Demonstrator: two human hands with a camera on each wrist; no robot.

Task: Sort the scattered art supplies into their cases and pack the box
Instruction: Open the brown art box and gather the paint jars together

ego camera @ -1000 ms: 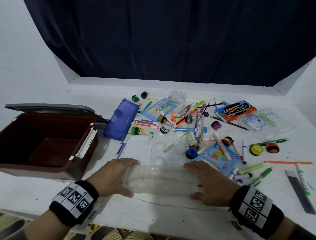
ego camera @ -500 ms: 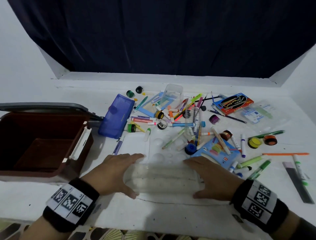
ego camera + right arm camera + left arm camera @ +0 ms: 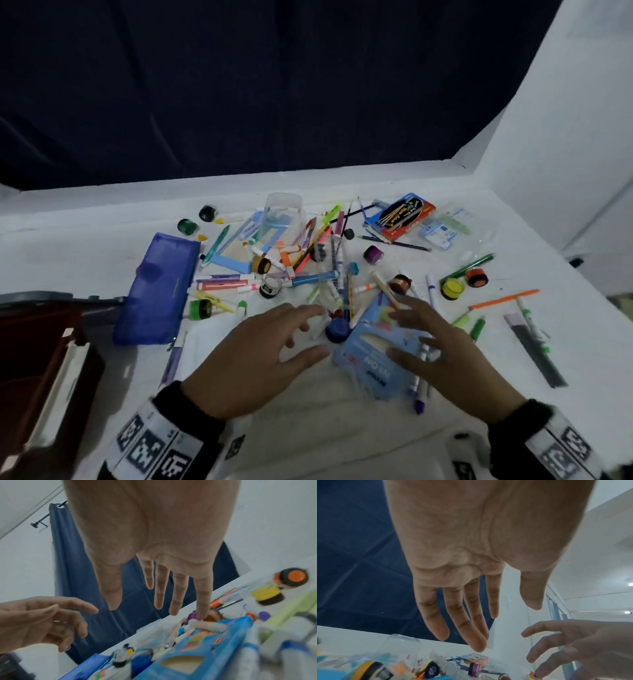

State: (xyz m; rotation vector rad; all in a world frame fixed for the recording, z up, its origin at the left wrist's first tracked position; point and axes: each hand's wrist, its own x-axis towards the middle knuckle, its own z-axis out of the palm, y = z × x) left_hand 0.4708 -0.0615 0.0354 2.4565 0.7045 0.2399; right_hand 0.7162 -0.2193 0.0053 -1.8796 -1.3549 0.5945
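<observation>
Markers, pens and small paint pots lie in a heap (image 3: 322,270) in the middle of the white table (image 3: 565,342). My left hand (image 3: 308,330) hovers open over its near edge, fingers spread, close to a blue paint pot (image 3: 337,329). My right hand (image 3: 407,329) is open too, above a blue cardboard box (image 3: 373,356). In the left wrist view the left hand (image 3: 505,626) holds nothing. In the right wrist view the right hand (image 3: 142,607) is empty, its little finger near a brown pot (image 3: 214,615). A faint clear ribbed tray (image 3: 329,390) lies below both hands.
An open brown box (image 3: 34,359) stands at the left edge. Beside it lies a blue pencil case (image 3: 157,287). A clear tub (image 3: 284,212), a red pencil box (image 3: 400,216) and clear packets (image 3: 445,226) sit at the back. Yellow (image 3: 452,287) and orange (image 3: 476,277) pots are right.
Both hands have let go of the clear tray and moved forward over the heap with fingers spread. The head view has swung to the right and closer.
</observation>
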